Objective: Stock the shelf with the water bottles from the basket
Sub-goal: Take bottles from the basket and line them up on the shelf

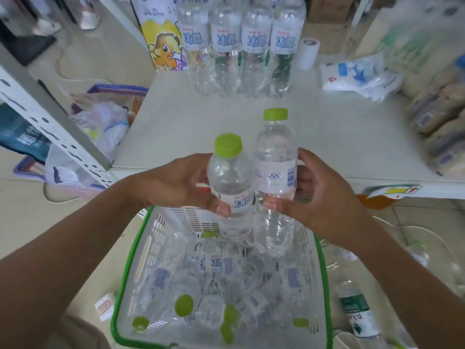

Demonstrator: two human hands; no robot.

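Note:
My left hand (176, 183) grips a clear water bottle (230, 183) with a green cap, held upright above the basket. My right hand (317, 197) grips a second, taller water bottle (275, 177) right beside it, the two bottles touching. Below them the white basket (148, 253) with a green rim holds several more bottles lying on their sides. The white shelf (201, 122) lies just beyond my hands, with a row of several bottles (240, 44) standing at its back.
A cartoon-printed box (161, 34) stands left of the shelf's bottle row. A white roll (309, 52) and plastic-wrapped packs (357, 76) lie at the back right; bagged goods (440, 127) crowd the right edge. A green-labelled bottle (357, 313) lies on the floor right of the basket.

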